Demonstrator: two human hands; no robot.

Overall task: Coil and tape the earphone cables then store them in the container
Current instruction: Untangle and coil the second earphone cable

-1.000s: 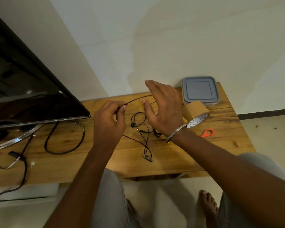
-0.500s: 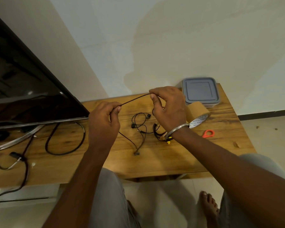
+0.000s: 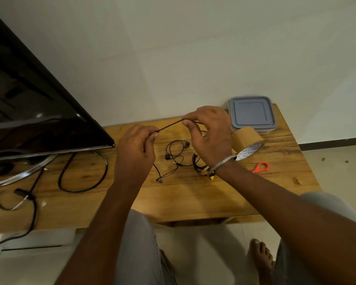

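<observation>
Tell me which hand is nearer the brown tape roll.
Right. The right hand sits just beside the tape roll; the left hand is farther off, holding the earphone cable.

1x tape (image 3: 246,137), 1x container (image 3: 252,113), 1x scissors (image 3: 257,170)

head-worn — looking down, close over table (image 3: 193,202)

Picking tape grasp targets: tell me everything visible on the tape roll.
The tape roll is brown packing tape on a white core printed with dark lettering. It rests on the wooden table, brown outer band up, open side toward the camera. The lidded grey container is right behind it; contact cannot be told. The right hand, pinching the earphone cable, hides its left edge. No loose end shows.
</observation>
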